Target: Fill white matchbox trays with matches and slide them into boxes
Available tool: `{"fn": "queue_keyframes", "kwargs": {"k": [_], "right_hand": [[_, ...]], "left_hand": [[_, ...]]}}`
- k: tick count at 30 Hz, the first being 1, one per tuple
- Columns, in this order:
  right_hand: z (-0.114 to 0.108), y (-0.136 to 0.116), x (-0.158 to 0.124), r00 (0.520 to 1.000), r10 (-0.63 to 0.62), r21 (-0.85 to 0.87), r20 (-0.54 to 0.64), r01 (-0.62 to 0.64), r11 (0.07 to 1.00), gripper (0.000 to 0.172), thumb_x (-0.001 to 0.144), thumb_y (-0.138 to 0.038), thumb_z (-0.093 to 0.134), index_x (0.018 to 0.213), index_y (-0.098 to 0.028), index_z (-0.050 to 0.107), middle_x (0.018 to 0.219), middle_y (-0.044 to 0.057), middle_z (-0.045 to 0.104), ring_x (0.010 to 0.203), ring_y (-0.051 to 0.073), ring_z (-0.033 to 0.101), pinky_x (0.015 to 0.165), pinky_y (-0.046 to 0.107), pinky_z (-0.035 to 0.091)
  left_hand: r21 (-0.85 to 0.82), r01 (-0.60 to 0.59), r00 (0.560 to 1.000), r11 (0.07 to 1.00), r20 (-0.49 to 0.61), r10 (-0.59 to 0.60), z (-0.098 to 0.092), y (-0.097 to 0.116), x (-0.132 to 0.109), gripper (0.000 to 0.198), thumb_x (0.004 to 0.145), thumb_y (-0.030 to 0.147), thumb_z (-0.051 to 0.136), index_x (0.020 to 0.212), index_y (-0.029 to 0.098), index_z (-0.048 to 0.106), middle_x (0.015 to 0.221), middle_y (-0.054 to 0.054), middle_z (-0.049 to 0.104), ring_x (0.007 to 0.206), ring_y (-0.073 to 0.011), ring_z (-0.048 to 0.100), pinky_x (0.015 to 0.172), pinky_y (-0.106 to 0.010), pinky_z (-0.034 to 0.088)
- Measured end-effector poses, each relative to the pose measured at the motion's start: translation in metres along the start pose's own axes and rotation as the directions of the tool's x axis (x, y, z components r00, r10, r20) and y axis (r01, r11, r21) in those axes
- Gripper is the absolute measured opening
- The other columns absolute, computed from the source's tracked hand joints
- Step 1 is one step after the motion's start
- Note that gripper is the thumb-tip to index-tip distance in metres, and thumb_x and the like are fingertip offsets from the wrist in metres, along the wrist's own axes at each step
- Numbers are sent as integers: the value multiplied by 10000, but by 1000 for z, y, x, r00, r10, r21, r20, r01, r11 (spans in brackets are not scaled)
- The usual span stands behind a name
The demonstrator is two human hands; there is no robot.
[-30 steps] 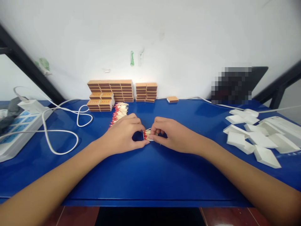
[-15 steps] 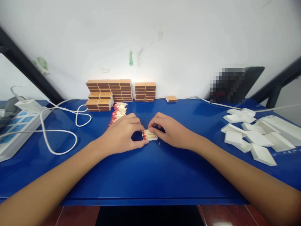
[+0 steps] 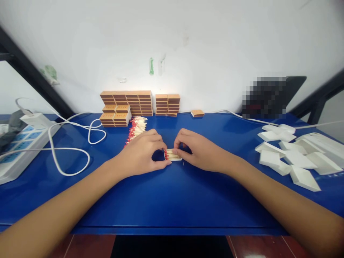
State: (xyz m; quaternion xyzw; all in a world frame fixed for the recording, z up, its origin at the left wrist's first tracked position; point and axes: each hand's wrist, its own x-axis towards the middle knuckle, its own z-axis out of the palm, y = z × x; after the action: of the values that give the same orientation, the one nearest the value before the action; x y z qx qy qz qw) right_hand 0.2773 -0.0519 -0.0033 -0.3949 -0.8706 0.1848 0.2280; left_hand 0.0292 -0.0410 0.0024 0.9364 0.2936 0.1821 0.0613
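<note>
A small white matchbox tray [image 3: 172, 155] filled with red-tipped matches lies on the blue table [image 3: 172, 200] between my hands. My left hand [image 3: 142, 152] pinches the tray's left end with thumb and fingers. My right hand [image 3: 197, 149] has its fingers curled over the tray's right end, touching the matches. Just behind my left hand lies a loose pile of red-tipped matches [image 3: 136, 128].
Stacks of brown matchboxes [image 3: 139, 104] stand against the white wall, with one single box [image 3: 197, 113] to their right. Several empty white trays [image 3: 290, 156] lie at the right. A power strip [image 3: 20, 148] and white cables [image 3: 70, 143] occupy the left.
My right hand has slid back to the tray's right end, uncovering more of the matches. My left hand has kept its grip.
</note>
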Motion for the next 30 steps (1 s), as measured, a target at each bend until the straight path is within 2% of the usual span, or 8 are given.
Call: {"fn": "queue_keyframes", "kwargs": {"k": [5,9,14,18,22,26,30], "right_hand": [[5,0,-1,1000,-7,20,-27,8,1000,59,1000,-187,625,964,-216,661,995,40,619,874,180,593,768,327,474],[10,1,-1,997,-70,57,-31,72,996,137,1009,-142,587,1018,-217,701,1019,44,623,880,173,601,790,330,488],[12,2,0,988,-143,40,-54,145,989,145,1041,-205,595,1071,-233,735,1028,59,621,951,200,612,852,362,504],[14,4,1,990,-105,-14,-92,104,994,99,1001,-151,617,1008,-217,690,1004,52,625,936,203,603,815,349,492],[16,5,1,985,-107,-36,-134,104,994,156,975,-79,589,1012,-214,659,1016,50,618,920,195,591,796,334,481],[17,8,1,980,-155,-37,-122,151,988,189,989,-74,580,1038,-212,700,1008,53,622,945,201,593,814,338,483],[18,7,0,986,-119,9,-115,121,993,125,988,-123,639,1044,-219,696,1024,45,629,951,194,608,816,329,487]], "left_hand": [[-12,-4,1000,1000,-5,4,0,1,0,306,916,482,802,947,179,770,949,-78,723,971,-255,620,847,-398,517],[-4,2,1000,1000,11,-1,0,0,0,349,928,514,790,934,166,769,913,-78,705,955,-254,608,844,-399,511],[2,3,1000,1000,16,-3,0,0,0,337,939,487,778,909,153,763,900,-72,696,950,-247,599,842,-400,511],[0,5,1000,1000,15,-5,0,0,0,332,942,480,776,946,147,777,922,-77,704,956,-248,598,842,-402,510],[5,3,1000,1000,18,-4,1,-1,0,332,939,481,778,950,149,781,917,-77,702,952,-248,595,830,-399,506],[1,11,1000,1000,13,-11,1,-2,0,319,935,476,784,948,158,775,924,-69,703,956,-241,598,840,-391,508],[-6,17,1000,1000,17,-17,0,-2,0,315,935,475,782,949,160,777,922,-66,704,963,-241,600,843,-390,509]]}}
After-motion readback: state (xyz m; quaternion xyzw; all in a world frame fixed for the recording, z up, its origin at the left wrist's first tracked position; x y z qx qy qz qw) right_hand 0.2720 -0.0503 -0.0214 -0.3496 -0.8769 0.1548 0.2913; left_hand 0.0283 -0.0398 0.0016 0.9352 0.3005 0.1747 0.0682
